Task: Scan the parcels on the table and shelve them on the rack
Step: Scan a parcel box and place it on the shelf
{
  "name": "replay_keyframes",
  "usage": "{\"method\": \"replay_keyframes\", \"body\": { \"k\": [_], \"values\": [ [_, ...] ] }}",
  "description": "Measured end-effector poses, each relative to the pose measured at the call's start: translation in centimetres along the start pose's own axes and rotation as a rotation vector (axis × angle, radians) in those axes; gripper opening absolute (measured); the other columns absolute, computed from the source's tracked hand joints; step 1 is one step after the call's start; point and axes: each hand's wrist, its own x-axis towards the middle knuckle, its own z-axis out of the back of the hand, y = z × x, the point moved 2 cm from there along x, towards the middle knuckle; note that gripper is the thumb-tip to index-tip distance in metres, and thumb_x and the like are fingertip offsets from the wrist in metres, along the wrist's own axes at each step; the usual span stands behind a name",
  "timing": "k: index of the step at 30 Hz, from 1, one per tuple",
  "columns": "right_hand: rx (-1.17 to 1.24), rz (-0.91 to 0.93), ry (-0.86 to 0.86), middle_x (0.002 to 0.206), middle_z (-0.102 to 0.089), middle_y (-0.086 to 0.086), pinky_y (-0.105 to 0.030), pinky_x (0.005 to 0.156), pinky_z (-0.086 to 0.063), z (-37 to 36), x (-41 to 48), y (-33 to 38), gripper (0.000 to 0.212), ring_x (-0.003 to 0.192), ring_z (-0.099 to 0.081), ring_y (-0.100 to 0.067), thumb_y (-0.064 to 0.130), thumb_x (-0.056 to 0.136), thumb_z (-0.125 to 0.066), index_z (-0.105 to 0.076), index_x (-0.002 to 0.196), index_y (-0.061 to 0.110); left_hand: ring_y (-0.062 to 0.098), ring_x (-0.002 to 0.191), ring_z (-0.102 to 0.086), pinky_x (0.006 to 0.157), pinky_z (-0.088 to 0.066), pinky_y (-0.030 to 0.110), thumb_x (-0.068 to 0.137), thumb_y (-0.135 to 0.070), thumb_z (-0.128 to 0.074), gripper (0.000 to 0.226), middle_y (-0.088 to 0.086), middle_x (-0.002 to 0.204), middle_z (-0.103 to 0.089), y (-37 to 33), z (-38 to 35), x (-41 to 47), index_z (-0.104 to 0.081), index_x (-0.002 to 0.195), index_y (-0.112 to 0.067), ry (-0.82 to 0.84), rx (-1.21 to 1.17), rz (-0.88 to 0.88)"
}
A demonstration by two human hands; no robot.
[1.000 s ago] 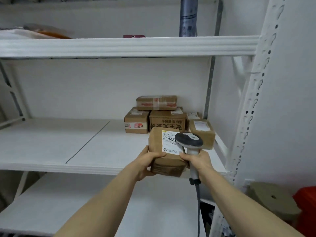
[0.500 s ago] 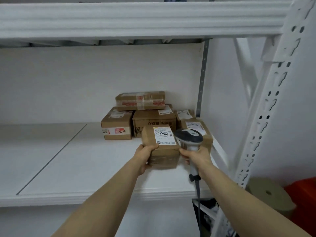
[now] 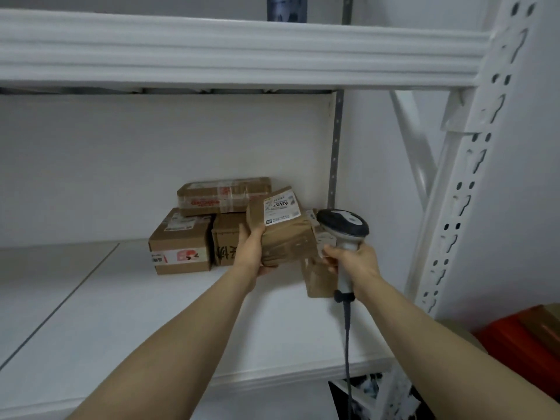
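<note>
At the centre of the frame, a brown cardboard parcel wrapped in clear tape is held tilted, its white label printed "2004" facing up. The left hand grips its left side and underside, keeping it clear of the white shelf. Just behind it sit the stacked parcels. To its right, the right hand is closed around the handle of a grey scanner, and a cable hangs below.

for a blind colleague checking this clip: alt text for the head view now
The left hand holds a tilted brown parcel labelled 2004 over a white rack shelf, in front of other parcels stacked there. The right hand grips a corded barcode scanner beside it.
</note>
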Motion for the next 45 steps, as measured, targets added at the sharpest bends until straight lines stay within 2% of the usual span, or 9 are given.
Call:
{"method": "replay_keyframes", "body": {
  "k": [6, 11, 15, 17, 20, 25, 32, 37, 45],
  "values": [
    [0.030, 0.035, -0.027, 0.089, -0.071, -0.009, -0.031, 0.066, -0.059, 1.2, 3.3, 1.8, 0.028, 0.077, -0.070, -0.020, 0.013, 0.077, -0.079, -0.063, 0.099, 0.010, 0.035, 0.104, -0.061, 0.079, -0.055, 0.060, 0.096, -0.052, -0.044, 0.050, 0.003, 0.119, -0.056, -1.3, -4.8, 2.1, -0.020, 0.140, -0.059, 0.160, 0.092, -0.024],
    [0.073, 0.019, -0.050, 0.083, -0.068, -0.011, -0.034, 0.064, -0.054, 0.9, 7.1, 2.3, 0.023, 0.070, -0.064, -0.022, 0.014, 0.078, -0.078, -0.062, 0.093, 0.009, 0.025, 0.094, -0.058, 0.080, -0.055, 0.049, 0.099, -0.049, -0.041, 0.043, -0.003, 0.105, -0.054, -1.9, -7.5, 5.6, -0.029, 0.140, -0.048, 0.205, 0.138, -0.026],
    [0.100, 0.005, -0.162, 0.077, -0.068, -0.009, -0.034, 0.066, -0.057, 0.8, 10.3, 2.0, 0.017, 0.070, -0.066, -0.024, 0.012, 0.078, -0.078, -0.062, 0.083, 0.011, 0.028, 0.115, -0.053, 0.097, -0.047, 0.053, 0.079, -0.035, -0.075, 0.081, 0.002, 0.133, -0.052, -2.2, -8.7, 9.2, -0.027, 0.143, -0.041, 0.370, 0.267, -0.042],
    [0.113, -0.013, -0.188, 0.072, -0.068, -0.010, -0.039, 0.070, -0.058, 0.9, 11.6, 1.8, 0.017, 0.068, -0.066, -0.026, 0.010, 0.078, -0.078, -0.061, 0.079, 0.010, 0.023, 0.110, -0.056, 0.089, -0.055, 0.042, 0.070, -0.014, -0.083, 0.099, 0.001, 0.130, -0.052, -2.0, -9.4, 10.8, -0.023, 0.146, -0.033, 0.436, 0.296, -0.032],
    [0.116, -0.053, -0.195, 0.070, -0.066, -0.011, -0.044, 0.075, -0.058, 0.8, 13.5, 1.4, 0.019, 0.068, -0.065, -0.027, 0.006, 0.078, -0.077, -0.059, 0.075, 0.009, 0.025, 0.120, -0.050, 0.088, -0.055, 0.040, 0.070, 0.000, -0.081, 0.103, 0.008, 0.142, -0.043, -1.9, -10.2, 13.0, -0.020, 0.150, -0.020, 0.409, 0.403, -0.100],
    [0.166, -0.117, -0.116, 0.079, -0.066, -0.014, -0.033, 0.058, -0.054, -0.4, 15.3, 1.0, 0.015, 0.070, -0.063, -0.026, 0.003, 0.081, -0.075, -0.060, 0.081, 0.008, 0.029, 0.128, -0.046, 0.102, -0.046, 0.047, 0.068, 0.001, -0.082, 0.097, 0.013, 0.143, -0.042, -1.5, -10.2, 15.9, -0.028, 0.147, -0.013, 0.453, 0.496, -0.193],
    [0.132, -0.135, -0.001, 0.096, -0.068, -0.022, -0.046, 0.084, -0.055, -1.6, 16.0, 1.0, 0.024, 0.086, -0.065, -0.035, 0.002, 0.080, -0.075, -0.063, 0.100, -0.001, 0.026, 0.127, -0.049, 0.107, -0.042, 0.040, 0.076, -0.009, -0.080, 0.085, 0.012, 0.142, -0.046, -2.0, -11.2, 17.6, -0.032, 0.146, -0.010, 0.388, 0.673, -0.323],
    [0.152, -0.165, -0.015, 0.091, -0.066, -0.021, -0.047, 0.085, -0.054, -1.3, 16.1, 1.0, 0.016, 0.082, -0.063, -0.033, 0.002, 0.080, -0.075, -0.062, 0.090, 0.000, 0.027, 0.131, -0.044, 0.107, -0.039, 0.035, 0.085, -0.023, -0.072, 0.079, 0.015, 0.147, -0.038, -2.2, -11.7, 18.2, -0.027, 0.150, -0.016, 0.341, 0.961, -0.356],
    [0.133, -0.165, -0.022, 0.072, -0.061, -0.014, -0.037, 0.066, -0.052, -0.9, 15.4, 1.4, 0.014, 0.063, -0.056, -0.023, 0.002, 0.081, -0.073, -0.059, 0.082, 0.003, 0.032, 0.130, -0.030, 0.102, -0.039, 0.039, 0.090, -0.029, -0.064, 0.058, 0.016, 0.141, -0.028, -2.9, -12.4, 17.0, -0.036, 0.141, -0.019, 0.116, 1.327, -0.491]
  ]
}}
